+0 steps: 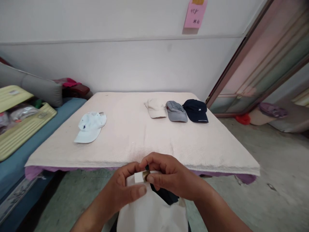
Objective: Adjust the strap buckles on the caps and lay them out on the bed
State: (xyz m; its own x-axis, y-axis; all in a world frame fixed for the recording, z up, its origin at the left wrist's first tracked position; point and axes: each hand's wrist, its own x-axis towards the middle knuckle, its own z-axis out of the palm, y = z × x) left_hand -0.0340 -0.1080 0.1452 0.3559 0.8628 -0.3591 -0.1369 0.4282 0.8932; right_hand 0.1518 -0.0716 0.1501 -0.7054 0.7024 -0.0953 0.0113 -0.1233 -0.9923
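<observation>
In front of me at the bottom is a white cloth item (152, 214) that looks like a cap. My left hand (123, 185) is closed on its white strap (138, 177), thumb in front and fingers behind. With finger and thumb, my right hand (166, 174) pinches a brass-coloured buckle (145, 175) at the strap's end. A dark cloth piece (167, 195) passes under my right hand, and its tip shows above the buckle. My right fingers hide part of the buckle.
On the white-covered table (125, 135) lie a white cap (89, 127) at left and, at the back right, a beige cap (156, 108), a grey cap (177, 111) and a navy cap (196, 110). A blue bed (14, 177) stands left; a pink note (195, 14) hangs on the wall.
</observation>
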